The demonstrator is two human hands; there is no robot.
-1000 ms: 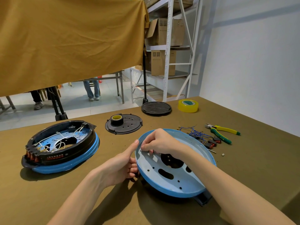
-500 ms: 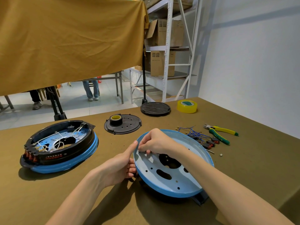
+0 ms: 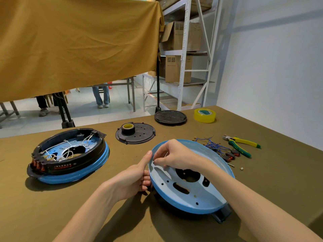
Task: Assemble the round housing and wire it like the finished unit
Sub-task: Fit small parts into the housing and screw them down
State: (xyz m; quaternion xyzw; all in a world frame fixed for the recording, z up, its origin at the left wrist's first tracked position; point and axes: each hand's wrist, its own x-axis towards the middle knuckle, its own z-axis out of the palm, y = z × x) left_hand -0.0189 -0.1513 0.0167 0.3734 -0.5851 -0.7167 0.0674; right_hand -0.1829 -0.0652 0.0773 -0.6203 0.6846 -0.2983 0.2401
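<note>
Your round housing (image 3: 190, 189) sits at lower centre of the frame on the olive-brown table (image 3: 279, 180), tilted so its far rim is up and its open face turns toward you. It is a shallow blue dish: a darker blue outer rim, a paler blue-grey inner floor, a large dark central opening, an oblong slot nearer you and several small round holes scattered across the floor. A black part shows beneath its near-right edge.

Your left hand (image 3: 132, 179) grips the housing's left rim, thumb stretched up along the edge, the other fingers curled under it. Your right hand (image 3: 174, 154) reaches over the far rim with its fingers bunched together, pinching a thin white wire (image 3: 165, 155) just above the inner floor at the left side.

At middle left of the frame lies the finished unit (image 3: 70, 156): the same blue dish with a black ring seated in it, white wires looping across its inside and a row of reddish terminals at its near-left edge.

Beyond the housing, at centre, a black perforated plate (image 3: 139, 135) carries a roll of black tape (image 3: 128, 128). Further back is a black round cover (image 3: 170, 117), with a yellow tape roll (image 3: 204, 115) to its right. At right of the housing lies a tangle of blue wires (image 3: 216, 147) with connectors, and green-and-yellow pliers (image 3: 241, 145) beside them.
</note>
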